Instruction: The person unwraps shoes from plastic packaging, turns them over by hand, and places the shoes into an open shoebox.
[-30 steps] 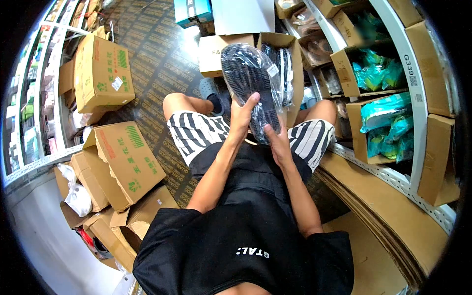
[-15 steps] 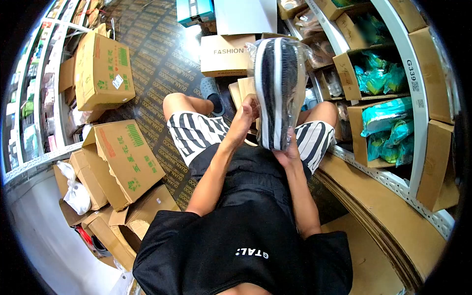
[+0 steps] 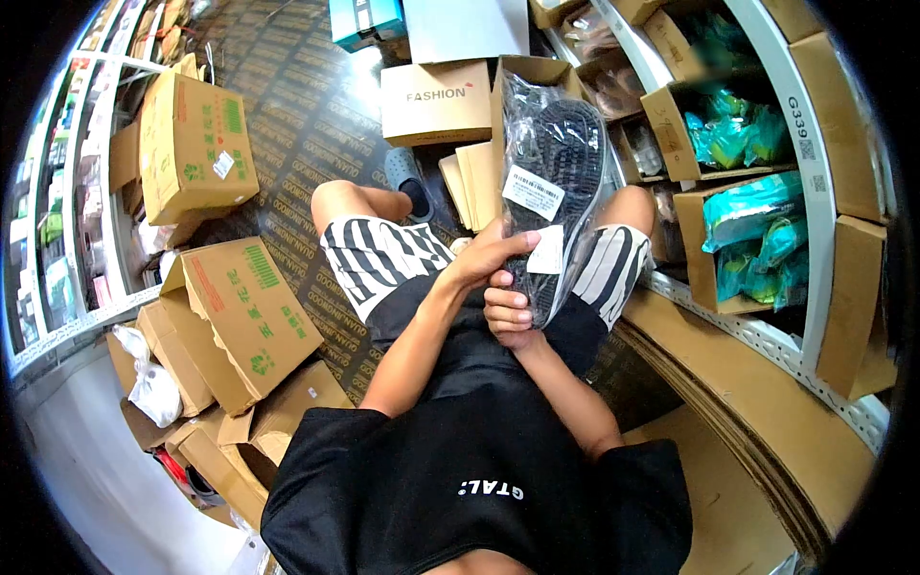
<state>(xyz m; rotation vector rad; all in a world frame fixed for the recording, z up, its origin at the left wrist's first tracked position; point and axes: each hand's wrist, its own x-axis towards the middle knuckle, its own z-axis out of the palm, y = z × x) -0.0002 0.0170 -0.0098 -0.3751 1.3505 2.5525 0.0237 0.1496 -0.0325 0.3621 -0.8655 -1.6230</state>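
A clear plastic bag holds black shoes [image 3: 565, 153], tilted upright between my knees with a dark patterned sole facing me. Across the sole lies a white barcode label [image 3: 533, 193], and a smaller white label [image 3: 546, 251] sits lower down. My left hand [image 3: 494, 254] grips the bag's left edge, its thumb pressed by the lower label. Curled fingers of my right hand [image 3: 510, 311] wrap the bottom end. The shoes' far side is hidden.
Beyond the shoes stand an open carton [image 3: 539, 69] and a FASHION box [image 3: 436, 101]. To the right, a shelf [image 3: 810, 192] carries cartons of teal-bagged goods [image 3: 752, 230]. Large brown cartons [image 3: 196, 144] stand on the left, above a torn one [image 3: 244, 316]. Flat cardboard [image 3: 757, 402] lies at right.
The bagged shoes have turned from their white-striped side to the dark sole, and sit slightly lower. My right hand has shifted left around the bottom end; my left thumb now presses the front.
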